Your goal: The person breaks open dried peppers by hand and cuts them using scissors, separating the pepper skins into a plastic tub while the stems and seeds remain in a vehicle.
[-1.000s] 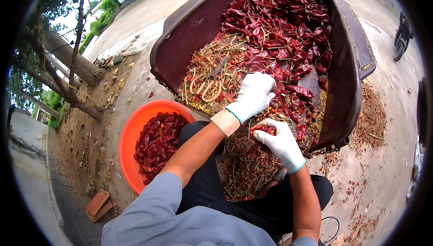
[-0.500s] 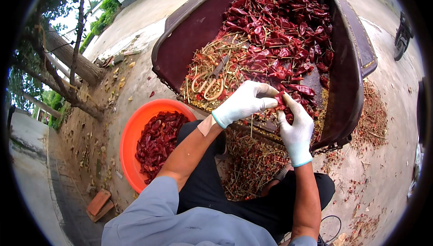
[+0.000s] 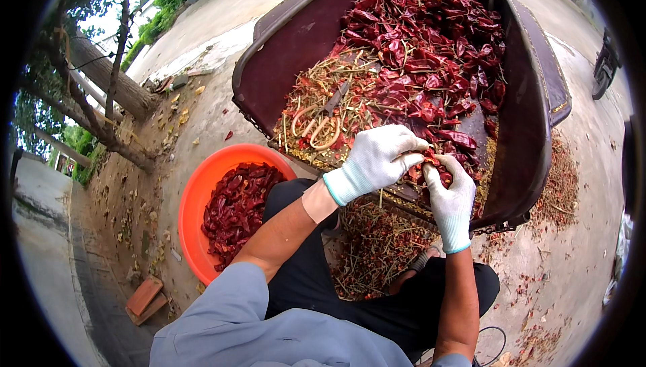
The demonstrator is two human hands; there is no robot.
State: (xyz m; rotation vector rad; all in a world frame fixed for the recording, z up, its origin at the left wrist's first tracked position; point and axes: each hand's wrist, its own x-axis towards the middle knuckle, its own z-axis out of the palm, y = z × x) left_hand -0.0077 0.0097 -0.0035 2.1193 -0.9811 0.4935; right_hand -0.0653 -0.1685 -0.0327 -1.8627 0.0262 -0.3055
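Note:
Both my hands wear white knit gloves and meet over the near edge of a dark maroon cart bed point(image 3: 286, 64). Fingertips of my left hand point(image 3: 383, 163) pinch one end of a dried red chili pepper point(image 3: 436, 159). My right hand point(image 3: 452, 198) grips the other side of it with thumb and fingers; part of the pepper is hidden by them. Beyond the hands rises a heap of dried red chilies point(image 3: 420, 44). Left of it lie cut stems and bits point(image 3: 309, 91), with scissors point(image 3: 326, 124) with tan looped handles resting on top.
An orange basin point(image 3: 190, 198) holding red chili pieces point(image 3: 235, 215) stands on the ground by my left leg. Stem scraps point(image 3: 377, 249) lie below the cart, between my legs. Bricks point(image 3: 145, 297) and a tree point(image 3: 121, 94) are at the left, a wheel point(image 3: 604, 67) at the far right.
My left hand has turned slightly, its fingertips now pinching at the pepper's end. The view has shifted a little, so the cart appears farther right. Both hands stay close together.

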